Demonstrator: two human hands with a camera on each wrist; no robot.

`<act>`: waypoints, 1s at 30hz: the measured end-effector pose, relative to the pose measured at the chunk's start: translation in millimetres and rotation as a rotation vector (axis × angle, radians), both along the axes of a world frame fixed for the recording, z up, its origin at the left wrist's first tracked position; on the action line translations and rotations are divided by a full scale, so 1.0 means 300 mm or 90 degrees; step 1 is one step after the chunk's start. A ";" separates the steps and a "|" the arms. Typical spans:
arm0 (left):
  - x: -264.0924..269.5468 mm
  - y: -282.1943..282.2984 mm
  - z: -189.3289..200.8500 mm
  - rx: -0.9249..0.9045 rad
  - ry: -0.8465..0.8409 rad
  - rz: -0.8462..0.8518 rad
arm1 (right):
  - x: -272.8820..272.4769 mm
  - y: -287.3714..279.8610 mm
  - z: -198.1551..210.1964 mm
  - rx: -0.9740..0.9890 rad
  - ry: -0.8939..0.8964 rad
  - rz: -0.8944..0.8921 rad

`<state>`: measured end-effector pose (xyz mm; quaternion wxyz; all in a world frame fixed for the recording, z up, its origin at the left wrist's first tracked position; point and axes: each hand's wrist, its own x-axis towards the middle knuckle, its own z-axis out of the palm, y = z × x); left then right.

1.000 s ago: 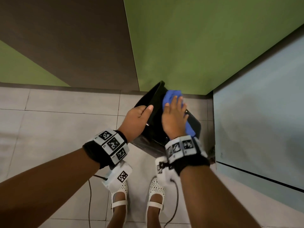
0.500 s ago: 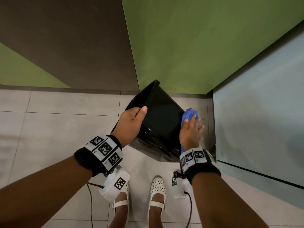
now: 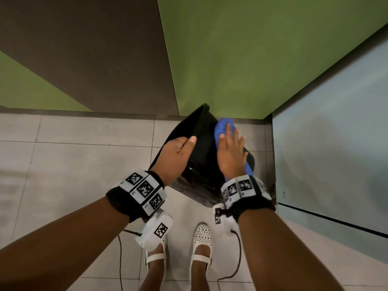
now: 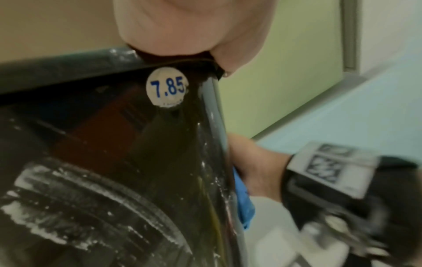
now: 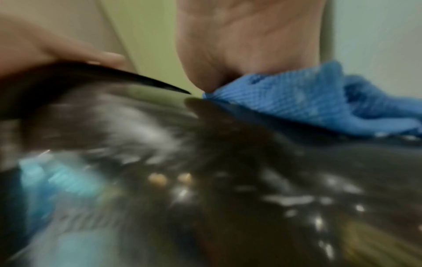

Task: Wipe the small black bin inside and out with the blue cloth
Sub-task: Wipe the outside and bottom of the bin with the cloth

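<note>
Head view shows the small black glossy plastic bin (image 3: 201, 148) held up off the grey tiled floor (image 3: 84, 156) and tilted, its open mouth turned to the left and away, its base toward the person. The left hand (image 3: 174, 158) grips the bin's rim, thumb on the outer wall and the other fingers curled over the edge into the opening. The right hand (image 3: 231, 152) lies flat with straight, spread fingers on the bin's outer wall, pressing the crumpled blue woven cloth (image 3: 222, 128) against it; the cloth sticks out past the fingertips at the top and below the heel of the hand.

From the left wrist, a round white price sticker (image 4: 166, 87) reading 7.85 sits on the outer wall just under the rim, below the thumb, and white smears mark the base ring. The right wrist picture is blurred, yet the cloth (image 5: 319, 97) shows under the palm on the dark wall. Behind the bin stand a green wall (image 3: 252, 55) and a brown panel (image 3: 94, 49), and two feet in white perforated shoes (image 3: 202, 238) stand on the floor beneath.
</note>
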<state>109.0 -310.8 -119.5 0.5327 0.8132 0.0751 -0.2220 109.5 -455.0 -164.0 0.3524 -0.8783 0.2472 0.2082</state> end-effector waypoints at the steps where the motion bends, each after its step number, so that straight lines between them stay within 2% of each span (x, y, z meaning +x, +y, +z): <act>1: -0.008 0.004 0.008 -0.004 0.003 -0.017 | -0.003 -0.040 -0.017 -0.017 0.033 -0.031; 4: -0.040 0.017 0.041 -0.029 -0.013 -0.053 | -0.053 -0.131 -0.041 -0.039 0.107 -0.137; 7: -0.078 0.024 0.066 -0.051 -0.031 -0.116 | -0.102 -0.194 -0.033 -0.017 0.100 -0.272; 9: -0.081 0.043 0.073 -0.092 0.065 -0.215 | -0.112 -0.215 -0.034 0.032 0.044 -0.369; 11: -0.057 0.070 0.069 -0.095 0.187 -0.315 | -0.105 -0.216 -0.030 0.031 -0.015 -0.397; 12: -0.039 0.079 0.062 -0.091 0.208 -0.315 | -0.103 -0.208 -0.026 0.018 -0.044 -0.387; 13: -0.023 0.079 0.055 -0.106 0.204 -0.270 | -0.100 -0.194 -0.019 0.001 -0.069 -0.370; 15: -0.008 0.055 0.042 -0.157 0.162 -0.116 | -0.097 -0.160 -0.013 -0.060 -0.107 -0.325; 17: -0.010 0.034 0.030 -0.137 0.128 -0.002 | -0.098 -0.120 -0.013 -0.100 -0.114 -0.316; 19: -0.022 0.034 0.010 -0.141 0.131 0.053 | -0.101 -0.089 -0.015 -0.128 -0.098 -0.338; 21: -0.026 0.040 0.006 -0.178 0.153 0.073 | -0.101 -0.062 -0.018 -0.183 -0.109 -0.311; 23: -0.028 0.035 -0.012 -0.181 0.151 0.063 | -0.100 -0.019 -0.007 -0.199 -0.165 -0.218; 25: -0.032 0.009 -0.023 -0.164 0.129 0.047 | -0.094 0.047 0.006 -0.194 -0.223 -0.127; 27: -0.035 -0.021 -0.033 -0.156 0.091 0.033 | -0.088 0.121 0.046 -0.175 -0.279 -0.082; 30: -0.027 -0.042 -0.032 -0.176 0.098 0.046 | -0.071 0.201 0.103 -0.108 -0.261 -0.012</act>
